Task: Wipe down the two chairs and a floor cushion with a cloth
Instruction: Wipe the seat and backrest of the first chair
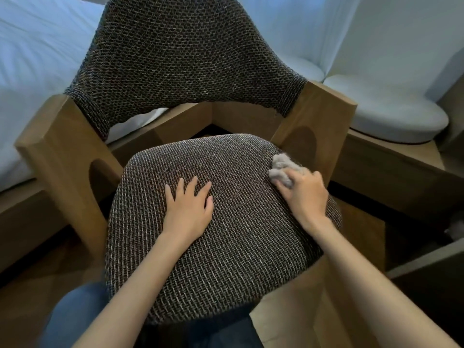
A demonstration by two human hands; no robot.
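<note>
A bed with a pale sheet runs along the far left, right behind the chair. On the far right a flat white cushion lies on a low wooden platform, and a second cushion sits just beyond it against a pale curtain. The chair's thick wooden arms close in on the seat from both sides, and the right arm stands just beside the cloth, leaving little room there.

The top of the woven backrest is cut off at the upper edge. The chair legs are hidden under the seat, and the gap behind it is too dark to read. A small pale shape at the right edge, low by the platform, is too blurred to name. Near the bottom left, a knee in blue jeans is partly covered by the person's forearm.

The left hand lies flat on the middle of the seat, palm down, with its fingers straight and slightly spread, holding nothing. The right hand reaches to the far right corner of the seat, its fingers curled over the bunched grey cloth and pressing it onto the fabric. Most of the cloth pokes out beyond the fingertips, and the rest is hidden under the palm. Both forearms stretch in bare from the near edge.
</note>
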